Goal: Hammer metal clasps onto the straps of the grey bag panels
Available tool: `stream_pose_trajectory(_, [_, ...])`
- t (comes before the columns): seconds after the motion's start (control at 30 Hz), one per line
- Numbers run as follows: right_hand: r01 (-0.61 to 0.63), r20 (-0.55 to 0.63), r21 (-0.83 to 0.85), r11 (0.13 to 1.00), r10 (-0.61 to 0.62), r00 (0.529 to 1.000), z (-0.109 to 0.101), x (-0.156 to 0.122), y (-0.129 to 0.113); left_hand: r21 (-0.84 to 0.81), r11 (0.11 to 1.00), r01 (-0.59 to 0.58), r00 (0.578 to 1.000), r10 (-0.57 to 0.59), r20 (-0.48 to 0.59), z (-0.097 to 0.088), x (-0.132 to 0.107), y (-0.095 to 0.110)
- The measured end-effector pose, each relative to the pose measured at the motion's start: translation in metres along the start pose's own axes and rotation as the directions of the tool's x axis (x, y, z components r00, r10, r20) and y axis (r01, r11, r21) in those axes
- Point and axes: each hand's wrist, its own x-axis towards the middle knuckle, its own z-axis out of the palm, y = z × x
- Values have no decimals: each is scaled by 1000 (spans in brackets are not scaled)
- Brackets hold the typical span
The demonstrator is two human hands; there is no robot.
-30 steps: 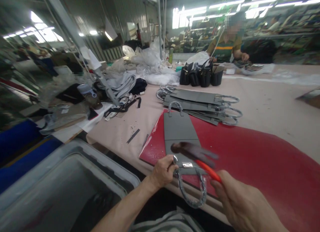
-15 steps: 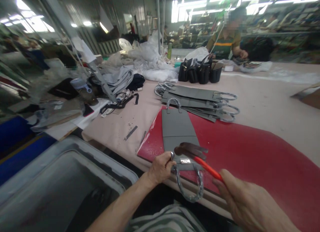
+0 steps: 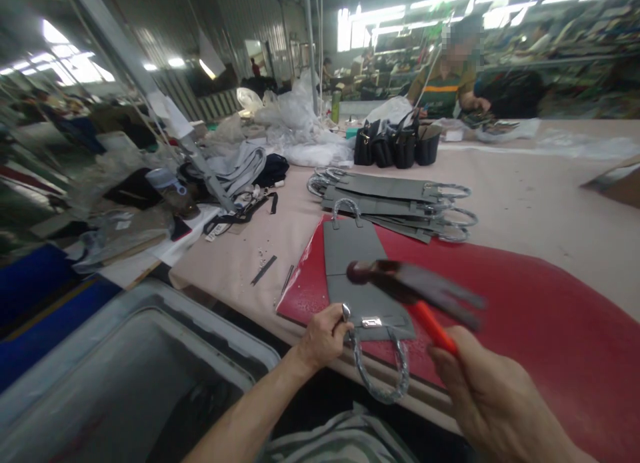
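My right hand [image 3: 493, 380] is closed around the red handle of a claw hammer [image 3: 400, 280], whose dark head is raised above the work and blurred by motion. A short shiny metal punch [image 3: 345, 311] stands pinched in the fingers of my left hand [image 3: 324, 335]; its lower end is hidden. Under them lies a flat grey bag panel [image 3: 357, 250] with a silver metal plate [image 3: 371, 322] near its close end. Plastic-wrapped handles stick out at both ends, the near handle [image 3: 383, 393] hanging over the table edge. A red mat [image 3: 500, 303] lies beneath the panel.
More grey panels with wrapped handles [image 3: 385, 193] are stacked beyond the mat. Black bags [image 3: 395, 143] stand farther back, near a co-worker [image 3: 445, 90]. A grey plastic bin [image 3: 150, 303] sits at the left, below the table edge. Small metal bits and a dark strip [image 3: 263, 270] lie left of the mat.
The hammer head has lifted away from the punch and swung up and to the right. My left hand and the grey panel stay in place. The view has shifted slightly.
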Motion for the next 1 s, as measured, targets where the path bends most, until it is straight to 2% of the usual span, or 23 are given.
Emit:
stream_pose_trajectory(0.07, [59,85,-64,996,-53,995,8,-3,4,29,1000,0,1000,0,-5,0,0,0])
stream_pose_trajectory(0.13, [17,178,-102,995,2,984,12,-7,13,37,999,6,1000,-6,-4,0,1,1])
stream_pose_trajectory(0.23, [-195,208,-74,978,207,956,13,-14,36,1,1000,7,1000,-7,6,-2,1,3])
stream_pose_trajectory(0.37, [-443,236,7,897,429,872,18,-27,81,-21,1000,-1,1000,1,-4,-3,1,3])
stream_pose_trajectory(0.43, [-539,235,-58,840,537,811,23,-36,103,-23,1000,-16,1000,16,-7,-3,0,1])
stream_pose_trajectory(0.5, [-614,176,-226,756,652,737,27,-46,119,-20,999,-47,999,47,-9,-3,-2,0])
stream_pose_trajectory(0.53, [-608,125,-318,728,668,734,28,-49,123,-16,998,-68,998,67,-13,-3,-2,-1])
stream_pose_trajectory(0.57, [-573,75,-394,719,646,759,30,-52,125,-12,996,-89,996,89,-19,-3,-3,-1])
stream_pose_trajectory(0.63, [-485,-4,-461,743,545,838,34,-53,120,-2,992,-127,991,126,-34,-3,-4,-3])
stream_pose_trajectory(0.67, [-471,-30,-441,764,512,859,37,-51,114,-1,990,-139,989,139,-40,-2,-5,-4])
stream_pose_trajectory(0.7, [-485,-34,-388,784,514,857,42,-49,106,-3,990,-144,988,144,-51,-2,-6,-5])
stream_pose_trajectory(0.77, [-580,20,-220,784,598,801,57,-41,89,-14,994,-104,991,103,-81,-1,-7,-6])
stream_pose_trajectory(0.83, [-650,120,-77,756,654,747,74,-33,71,-37,999,15,993,-19,-115,-1,-7,-6])
stream_pose_trajectory(0.87, [-665,147,-58,745,665,732,82,-29,62,-53,995,82,988,-88,-125,-1,-6,-6])
stream_pose_trajectory(0.93, [-681,132,-125,722,692,709,94,-22,48,-89,982,165,977,-175,-120,-3,-5,-4])
stream_pose_trajectory(1.0, [-680,112,-223,699,711,694,98,-17,38,-131,975,177,976,-192,-106,-6,-4,-4])
